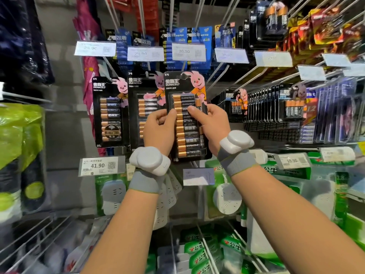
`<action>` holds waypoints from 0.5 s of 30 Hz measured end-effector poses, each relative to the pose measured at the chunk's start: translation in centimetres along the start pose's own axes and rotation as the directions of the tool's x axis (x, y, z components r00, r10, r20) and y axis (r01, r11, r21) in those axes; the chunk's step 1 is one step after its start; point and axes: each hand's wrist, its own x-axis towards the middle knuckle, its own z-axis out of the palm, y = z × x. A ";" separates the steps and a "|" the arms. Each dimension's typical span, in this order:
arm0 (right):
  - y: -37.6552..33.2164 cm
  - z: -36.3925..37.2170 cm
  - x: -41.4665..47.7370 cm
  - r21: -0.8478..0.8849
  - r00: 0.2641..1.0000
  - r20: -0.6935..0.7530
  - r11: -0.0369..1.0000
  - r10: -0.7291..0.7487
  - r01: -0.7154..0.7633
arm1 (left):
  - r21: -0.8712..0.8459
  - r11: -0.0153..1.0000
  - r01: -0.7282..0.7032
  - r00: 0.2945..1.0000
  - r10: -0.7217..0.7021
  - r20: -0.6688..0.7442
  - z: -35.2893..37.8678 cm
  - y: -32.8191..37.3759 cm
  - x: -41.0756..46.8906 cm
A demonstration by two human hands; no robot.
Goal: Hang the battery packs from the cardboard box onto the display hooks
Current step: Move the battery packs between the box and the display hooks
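Observation:
A tall black battery pack [187, 135] with a pink rabbit and gold-tipped cells stands upright in front of the display, held between both hands. My left hand [158, 131] grips its left edge, thumb on the front. My right hand [211, 125] grips its right edge, thumb pressed on the cells. The pack's top hang hole sits near the end of a metal display hook [217, 75]; whether it is on the hook I cannot tell. Two similar packs [110, 111] hang to the left. The cardboard box is out of view.
Price tags [188, 52] hang on hook ends above, with blue battery packs behind. More black battery packs [262, 103] fill hooks to the right. Green power-strip packages [227, 190] hang below, and a price tag [101, 165] sits lower left. Green bagged goods [19, 147] are at far left.

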 end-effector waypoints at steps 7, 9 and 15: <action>0.2 0.3 2.0 0.013 0.999 -0.030 1.000 0.025 -0.024 | -0.084 0.996 0.022 1.000 -0.024 -0.020 -2.7 -0.1 1.6; 0.5 0.4 2.6 0.032 0.999 -0.041 0.999 0.035 -0.033 | -0.099 0.995 0.023 1.000 -0.024 -0.014 -3.0 0.0 1.6; 2.4 0.3 4.5 0.027 0.999 -0.017 0.999 0.044 -0.043 | -0.104 0.994 0.041 0.999 -0.040 0.011 -3.3 -0.1 1.5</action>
